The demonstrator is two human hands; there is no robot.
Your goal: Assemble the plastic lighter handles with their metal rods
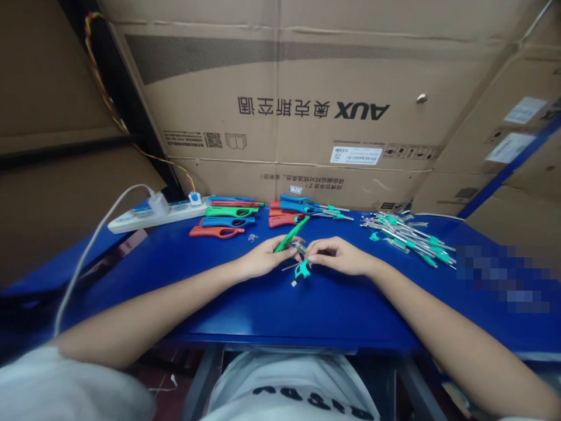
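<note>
My left hand [262, 257] is closed around a green lighter casing [291, 235], which tilts up to the right. Against it, my right hand [336, 255] pinches a lighter's inner assembly with a clear part [300, 247]. A teal trigger piece [303, 269] hangs just below the fingertips, with a thin rod and a small dark and white end beside it. The fingers hide how the casing and the assembly meet. Both hands work close together above the blue table [236, 310].
Red, blue and green lighter casings [230, 211] lie at the back left, by some tiny metal pieces [253, 238]. Behind my hands are lighters with metal rods [302, 204]. Several rod assemblies [407, 237] are heaped right. A power strip [131, 221] and cardboard wall [307, 134] border the table.
</note>
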